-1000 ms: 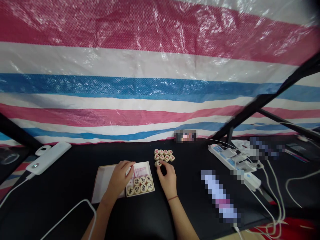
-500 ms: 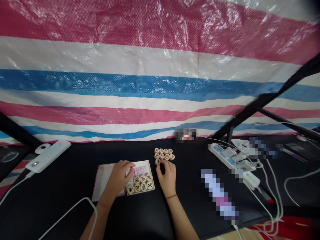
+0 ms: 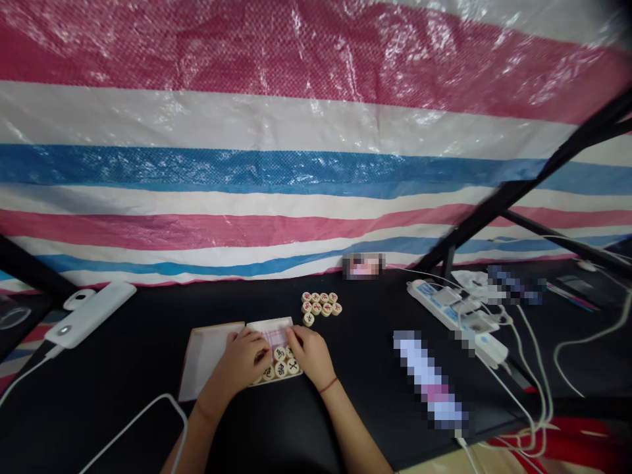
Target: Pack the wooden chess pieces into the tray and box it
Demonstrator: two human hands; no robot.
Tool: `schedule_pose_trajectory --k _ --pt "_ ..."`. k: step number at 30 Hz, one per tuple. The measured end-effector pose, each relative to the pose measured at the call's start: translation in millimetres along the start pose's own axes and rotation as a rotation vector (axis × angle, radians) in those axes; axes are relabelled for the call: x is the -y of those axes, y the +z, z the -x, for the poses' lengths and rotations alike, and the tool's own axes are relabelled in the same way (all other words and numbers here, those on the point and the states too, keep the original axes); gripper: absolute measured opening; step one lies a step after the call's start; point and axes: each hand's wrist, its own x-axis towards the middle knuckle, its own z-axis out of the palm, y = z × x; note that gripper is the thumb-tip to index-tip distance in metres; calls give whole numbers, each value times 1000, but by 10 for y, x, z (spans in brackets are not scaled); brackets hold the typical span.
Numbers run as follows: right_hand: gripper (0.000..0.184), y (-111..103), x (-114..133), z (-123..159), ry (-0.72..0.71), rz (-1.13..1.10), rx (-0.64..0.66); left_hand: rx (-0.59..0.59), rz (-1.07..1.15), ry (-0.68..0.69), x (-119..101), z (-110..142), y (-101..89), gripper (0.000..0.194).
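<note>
An opened shallow box with a white tray point(image 3: 269, 324) holds several round wooden Chinese chess pieces point(image 3: 281, 368) with dark characters. Over the tray's left part, my left hand point(image 3: 244, 359) is curled, thumb and fingers closing around a piece that they mostly cover. My right hand point(image 3: 312, 355) reaches across the tray's right rim, fingers bent but apart, near the upper right piece, which it partly hides. Behind it on the black table, two rows of pieces with red characters point(image 3: 316, 307) stand together. A single dark-lettered piece point(image 3: 308, 319) sits in front of them.
The box's lid point(image 3: 207, 352) lies open on the left. A white device point(image 3: 91, 316) with a cable is at far left, and a white cable loop point(image 3: 170, 398) is nearer. On the right are a blurred-out long object point(image 3: 429, 382) and a power strip point(image 3: 439, 303) with cables.
My right hand has left the dark-lettered piece in front of the red rows and moved left to the tray. My left hand has come down over the pieces at the tray's left.
</note>
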Motion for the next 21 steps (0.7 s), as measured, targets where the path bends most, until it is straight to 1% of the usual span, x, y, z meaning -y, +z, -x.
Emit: schedule_pose_trajectory --k 4,8,13,21 --pt "37 -2 -1 3 6 -13 -5 7 13 5 -2 20 -40 23" --pt "39 -5 -5 7 6 -34 -14 -1 -21 3 -3 36 -73 24" --pt "39 -8 -3 6 11 -46 -14 29 -43 -20 -8 38 -100 27" --pt "39 -20 4 9 14 -55 -13 48 -58 -45 -46 16 -107 24"
